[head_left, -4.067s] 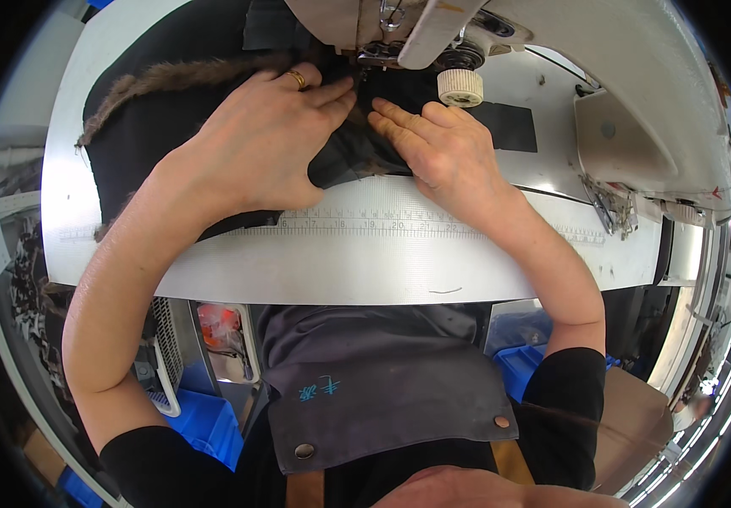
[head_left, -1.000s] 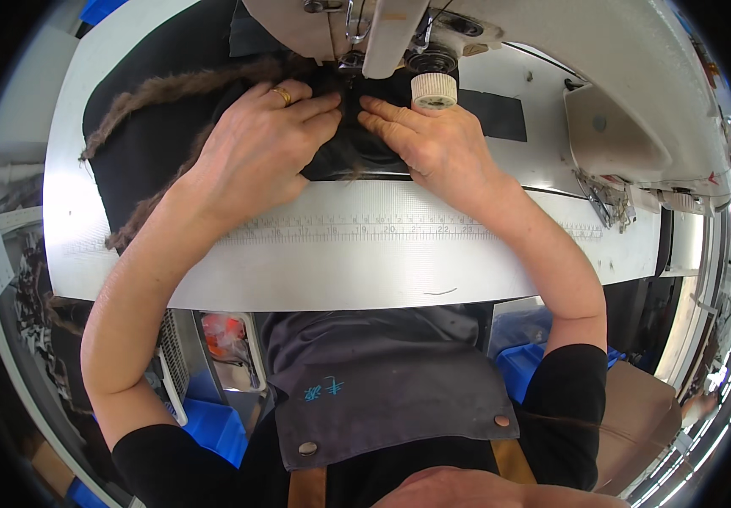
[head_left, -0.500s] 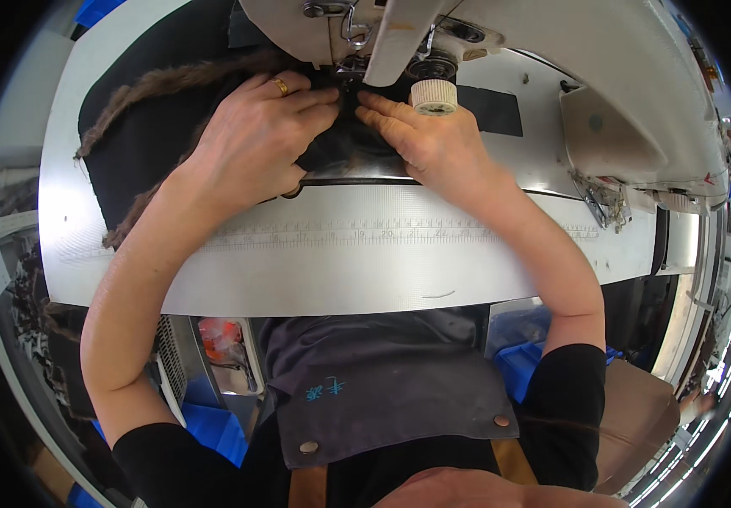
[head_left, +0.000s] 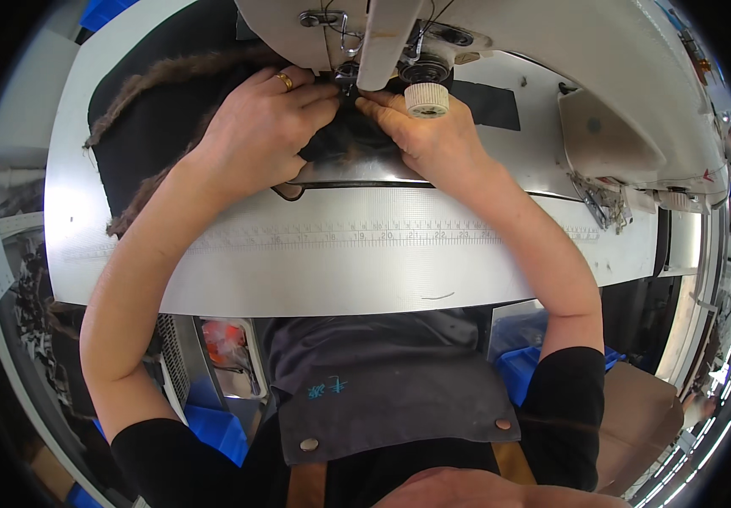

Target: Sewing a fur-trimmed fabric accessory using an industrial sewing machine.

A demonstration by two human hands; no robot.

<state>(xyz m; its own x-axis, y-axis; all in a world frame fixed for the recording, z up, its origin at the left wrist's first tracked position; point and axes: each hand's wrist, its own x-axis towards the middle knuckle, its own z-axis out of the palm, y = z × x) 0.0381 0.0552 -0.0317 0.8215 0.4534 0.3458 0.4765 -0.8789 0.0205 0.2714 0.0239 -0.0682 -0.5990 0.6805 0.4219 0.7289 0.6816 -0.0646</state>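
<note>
1. Since the earliest frame, the right hand has come in under the pale knob, and the black fabric has drawn back off the ruler markings.
2. The left hand lies with its fingers stretched over the fabric, their tips at about 7 to 8 o'clock of the presser foot. The right fingers are bunched on it at about 5 o'clock. I cannot tell whether either thumb pinches it.
3. Both sets of fingertips sit just beside the foot; a small slip forward could put one under the needle.
4. The fabric spreads from the foot toward 9 o'clock. Uneven pressure from the two hands could skew it or fold in a pucker.
5. The upper fur strip runs at 9 o'clock, and the lower fur strip passes beneath the left wrist at 8. Loose hairs could get caught at the foot; a dragging wrist could pull the lower strip askew.
6. At 1 o'clock, the low knob touches or nearly touches the right hand, so it could block a quick withdrawal.
</note>
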